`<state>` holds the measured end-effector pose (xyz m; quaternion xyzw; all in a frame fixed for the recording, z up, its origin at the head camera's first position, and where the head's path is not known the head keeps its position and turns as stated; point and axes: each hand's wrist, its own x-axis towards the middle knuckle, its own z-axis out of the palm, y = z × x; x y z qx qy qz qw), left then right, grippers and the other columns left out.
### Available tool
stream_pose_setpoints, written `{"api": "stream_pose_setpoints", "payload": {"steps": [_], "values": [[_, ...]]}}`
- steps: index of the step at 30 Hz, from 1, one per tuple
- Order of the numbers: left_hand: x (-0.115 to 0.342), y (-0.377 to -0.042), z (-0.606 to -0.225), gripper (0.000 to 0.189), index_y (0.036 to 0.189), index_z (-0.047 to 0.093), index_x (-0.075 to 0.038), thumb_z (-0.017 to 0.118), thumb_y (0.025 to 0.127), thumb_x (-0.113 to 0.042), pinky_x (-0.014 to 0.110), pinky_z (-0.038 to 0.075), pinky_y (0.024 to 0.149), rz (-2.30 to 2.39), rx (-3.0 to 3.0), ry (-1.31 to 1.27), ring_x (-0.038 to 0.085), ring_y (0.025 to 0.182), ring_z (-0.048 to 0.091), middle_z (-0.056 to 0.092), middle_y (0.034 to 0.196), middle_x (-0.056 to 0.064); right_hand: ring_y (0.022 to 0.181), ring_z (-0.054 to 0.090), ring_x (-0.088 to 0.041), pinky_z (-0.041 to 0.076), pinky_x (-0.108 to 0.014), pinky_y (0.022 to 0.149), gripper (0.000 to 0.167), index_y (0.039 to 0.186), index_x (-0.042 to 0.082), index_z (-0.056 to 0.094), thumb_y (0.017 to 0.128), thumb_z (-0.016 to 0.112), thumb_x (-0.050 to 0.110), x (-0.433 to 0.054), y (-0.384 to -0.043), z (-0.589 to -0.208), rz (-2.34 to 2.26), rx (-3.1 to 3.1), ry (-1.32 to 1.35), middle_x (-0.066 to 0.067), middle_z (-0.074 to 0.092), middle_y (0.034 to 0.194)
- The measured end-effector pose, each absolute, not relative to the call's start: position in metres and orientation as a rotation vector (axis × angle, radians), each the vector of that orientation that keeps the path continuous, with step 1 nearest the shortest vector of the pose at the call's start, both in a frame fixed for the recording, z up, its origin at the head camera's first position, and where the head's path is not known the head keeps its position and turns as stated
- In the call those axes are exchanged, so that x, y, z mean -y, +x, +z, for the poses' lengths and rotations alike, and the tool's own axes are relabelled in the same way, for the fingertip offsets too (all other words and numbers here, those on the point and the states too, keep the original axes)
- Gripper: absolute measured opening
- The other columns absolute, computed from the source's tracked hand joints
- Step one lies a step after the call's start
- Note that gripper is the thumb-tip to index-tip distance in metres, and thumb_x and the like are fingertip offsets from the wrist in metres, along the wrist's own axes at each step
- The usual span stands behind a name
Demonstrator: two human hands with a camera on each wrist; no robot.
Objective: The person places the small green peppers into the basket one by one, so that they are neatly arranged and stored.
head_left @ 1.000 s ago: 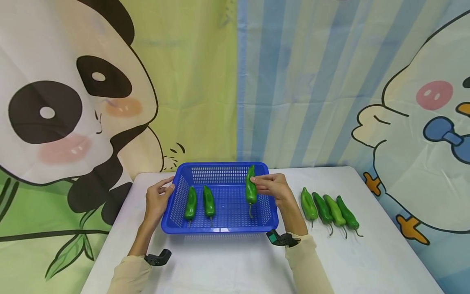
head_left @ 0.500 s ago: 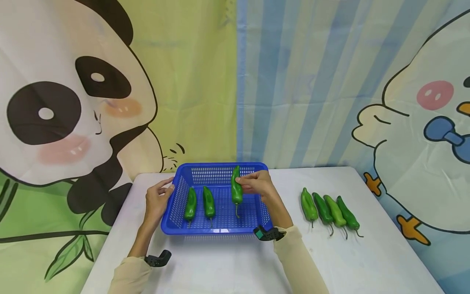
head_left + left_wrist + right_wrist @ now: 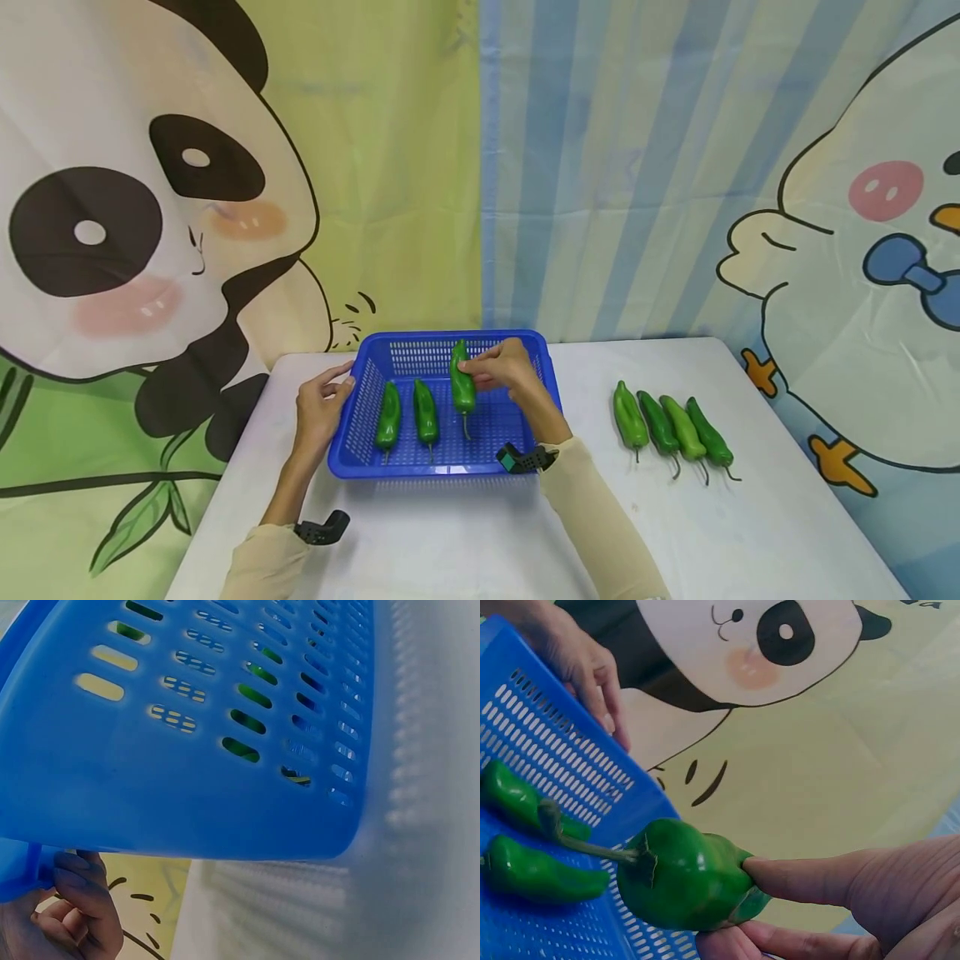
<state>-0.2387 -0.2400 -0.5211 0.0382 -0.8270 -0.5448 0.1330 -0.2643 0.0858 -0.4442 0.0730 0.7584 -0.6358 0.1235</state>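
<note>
A blue plastic basket (image 3: 450, 470) with slotted walls stands on the table. My left hand (image 3: 321, 408) grips its left rim; in the left wrist view, the curled fingers (image 3: 86, 892) show at the rim. My right hand (image 3: 506, 368) pinches a green pepper (image 3: 462, 385) between thumb and fingers, over the middle of the basket. That pepper's stem points toward me, and the right wrist view shows it close up, above the basket floor. Two other green peppers, one at the left (image 3: 388, 417) and one beside it (image 3: 426, 412), lie side by side inside, stems toward me.
Several green peppers (image 3: 686, 430) lie in a row on the white table (image 3: 780, 517), to the right of the basket. Behind the table hangs a curtain (image 3: 405, 183) printed with a panda and a white bird.
My right hand has carried its pepper leftward over the basket, from near the right wall to beside the two lying peppers. My left hand has stayed at the left rim.
</note>
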Motion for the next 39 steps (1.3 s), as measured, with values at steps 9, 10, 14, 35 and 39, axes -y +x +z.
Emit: {"api": "stream_pose_setpoints", "payload": {"steps": [9, 10, 14, 35, 39], "values": [[0.24, -0.239, -0.521, 0.038, 0.145, 0.07, -0.005, 0.068, 0.109, -0.017, 0.018, 0.058, 0.058, -1.612, 2.393, 0.11, 0.0, 0.061, 0.07, 0.081, 0.092, 0.021, 0.072, 0.082, -0.022, 0.063, -0.054, 0.097, 0.033, 0.11, -0.01, 0.079, 0.088, 0.091, 0.01, -0.075, -0.274, -0.449, -1.825, -2.189, 0.214, -0.024, 0.083, 0.098], [0.24, -0.239, -0.521, 0.038, 0.145, 0.07, -0.005, 0.068, 0.109, -0.017, 0.018, 0.058, 0.058, -1.61, 2.393, 0.112, 0.0, 0.061, 0.07, 0.08, 0.092, 0.022, 0.073, 0.083, -0.024, 0.064, -0.053, 0.095, 0.033, 0.111, -0.012, 0.078, 0.088, 0.091, 0.008, -0.073, -0.275, -0.45, -1.828, -2.186, 0.208, -0.025, 0.083, 0.098], [0.24, -0.239, -0.52, 0.038, 0.145, 0.07, -0.006, 0.067, 0.109, -0.017, 0.017, 0.057, 0.058, -1.595, 2.396, 0.119, 0.0, 0.061, 0.069, 0.08, 0.093, 0.024, 0.079, 0.084, -0.031, 0.068, -0.048, 0.085, 0.036, 0.113, -0.016, 0.076, 0.087, 0.091, 0.004, -0.067, -0.279, -0.453, -1.811, -2.191, 0.204, -0.029, 0.081, 0.101], [0.242, -0.237, -0.522, 0.041, 0.147, 0.068, -0.004, 0.068, 0.109, -0.017, 0.018, 0.056, 0.056, -1.618, 2.402, 0.118, -0.001, 0.06, 0.069, 0.081, 0.095, 0.024, 0.099, 0.082, -0.043, 0.065, -0.054, 0.094, 0.058, 0.13, -0.02, 0.057, 0.084, 0.089, -0.006, -0.048, -0.295, -0.467, -1.734, -2.132, 0.325, -0.037, 0.077, 0.11], [0.242, -0.238, -0.521, 0.04, 0.147, 0.068, -0.004, 0.068, 0.109, -0.017, 0.019, 0.056, 0.056, -1.614, 2.403, 0.099, 0.0, 0.061, 0.069, 0.081, 0.095, 0.025, 0.099, 0.082, -0.043, 0.066, -0.052, 0.091, 0.056, 0.127, -0.019, 0.059, 0.083, 0.09, -0.007, -0.042, -0.296, -0.469, -1.673, -2.228, 0.371, -0.035, 0.079, 0.107]]}}
